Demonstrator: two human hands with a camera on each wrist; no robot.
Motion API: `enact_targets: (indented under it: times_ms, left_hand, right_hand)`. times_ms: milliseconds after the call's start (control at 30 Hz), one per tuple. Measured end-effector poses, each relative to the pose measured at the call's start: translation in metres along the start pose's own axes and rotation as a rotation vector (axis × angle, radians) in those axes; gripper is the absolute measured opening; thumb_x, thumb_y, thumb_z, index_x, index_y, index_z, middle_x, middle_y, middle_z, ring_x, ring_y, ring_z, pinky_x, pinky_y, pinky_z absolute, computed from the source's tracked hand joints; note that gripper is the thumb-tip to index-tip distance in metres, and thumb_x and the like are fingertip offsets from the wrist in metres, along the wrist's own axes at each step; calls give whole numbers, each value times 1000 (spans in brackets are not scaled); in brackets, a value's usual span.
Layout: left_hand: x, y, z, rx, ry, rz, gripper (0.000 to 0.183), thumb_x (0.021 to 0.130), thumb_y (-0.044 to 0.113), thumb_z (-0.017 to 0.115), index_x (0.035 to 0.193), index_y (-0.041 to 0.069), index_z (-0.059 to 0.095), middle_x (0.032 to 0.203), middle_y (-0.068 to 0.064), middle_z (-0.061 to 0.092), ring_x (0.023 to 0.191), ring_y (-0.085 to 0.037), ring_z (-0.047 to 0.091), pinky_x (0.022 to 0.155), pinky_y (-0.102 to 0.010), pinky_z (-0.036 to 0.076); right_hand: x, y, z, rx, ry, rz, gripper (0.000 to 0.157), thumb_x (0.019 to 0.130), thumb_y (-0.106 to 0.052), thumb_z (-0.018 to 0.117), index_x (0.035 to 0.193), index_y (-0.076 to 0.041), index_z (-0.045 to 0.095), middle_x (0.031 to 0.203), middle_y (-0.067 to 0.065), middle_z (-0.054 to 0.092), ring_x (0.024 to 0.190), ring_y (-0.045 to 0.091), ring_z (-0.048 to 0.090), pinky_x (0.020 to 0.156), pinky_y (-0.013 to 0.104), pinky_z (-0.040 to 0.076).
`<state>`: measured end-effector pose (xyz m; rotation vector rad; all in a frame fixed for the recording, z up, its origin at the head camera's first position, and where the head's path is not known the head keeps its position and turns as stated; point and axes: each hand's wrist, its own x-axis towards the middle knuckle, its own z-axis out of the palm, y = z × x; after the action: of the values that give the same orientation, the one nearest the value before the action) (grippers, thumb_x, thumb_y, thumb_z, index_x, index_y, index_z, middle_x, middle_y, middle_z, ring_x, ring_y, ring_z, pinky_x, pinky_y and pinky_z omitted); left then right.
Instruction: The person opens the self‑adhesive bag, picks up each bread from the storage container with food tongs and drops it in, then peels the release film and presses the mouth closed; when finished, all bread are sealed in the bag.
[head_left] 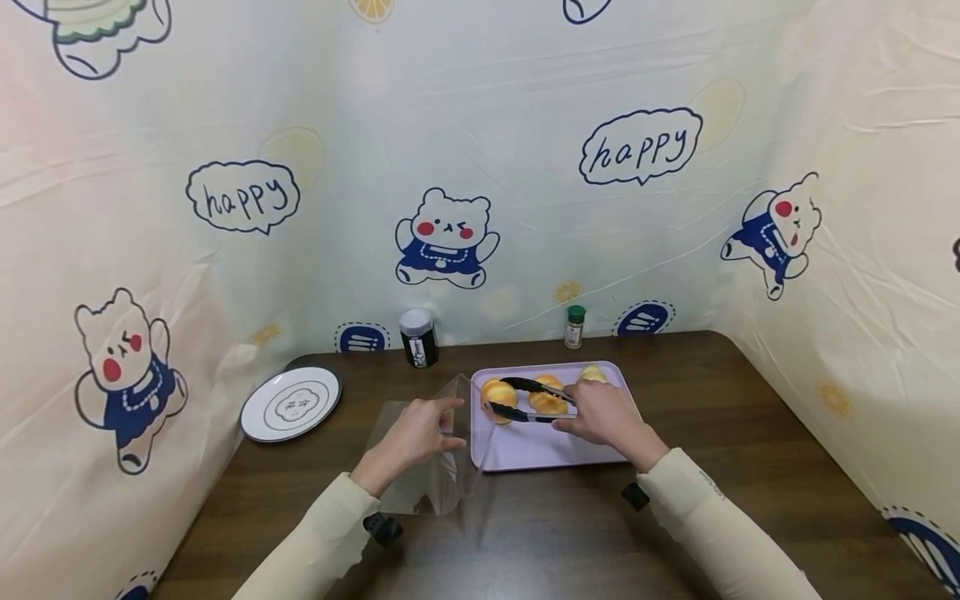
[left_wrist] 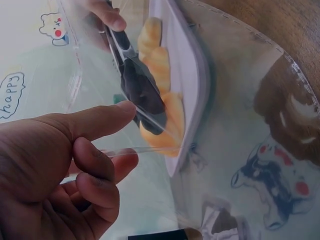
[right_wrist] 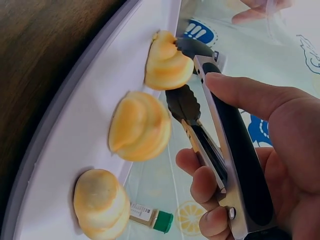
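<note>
In the head view my left hand [head_left: 416, 440] holds a clear plastic bag [head_left: 427, 492] beside the tray. The left wrist view shows the thumb and fingers spread apart at the bag's mouth, its thin edge passing by the fingers. My right hand [head_left: 603, 414] grips black-tipped metal tongs [right_wrist: 235, 145], the thumb along one arm. The tongs' tips stand on either side of the leftmost bread roll [head_left: 495, 394]; firm contact is unclear. A middle roll [right_wrist: 140, 126] and a paler roll [right_wrist: 100, 202] lie farther along the lilac tray [head_left: 525, 452].
A white plate [head_left: 262, 417] with a printed design lies at the table's left. Behind the tray stand a dark jar with a grey lid [head_left: 418, 339] and a green-capped spice bottle [head_left: 574, 327]. A printed cloth hangs around the brown table [head_left: 570, 533].
</note>
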<state>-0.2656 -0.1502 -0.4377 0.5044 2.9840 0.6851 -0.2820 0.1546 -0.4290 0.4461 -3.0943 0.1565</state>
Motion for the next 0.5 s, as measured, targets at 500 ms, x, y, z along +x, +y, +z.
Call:
enact_targets:
  times_ms: [500]
  left_hand:
    - [5,-12,2,44,14,-14,68,74,27,89,134,10,63,74,4,61,65,-10,52,63,-29,46]
  right_hand:
    - [-16,13,-14,116,53,4,63,79,-56,77,124,-13,70,104,6,72,75,19,53,60,33,44]
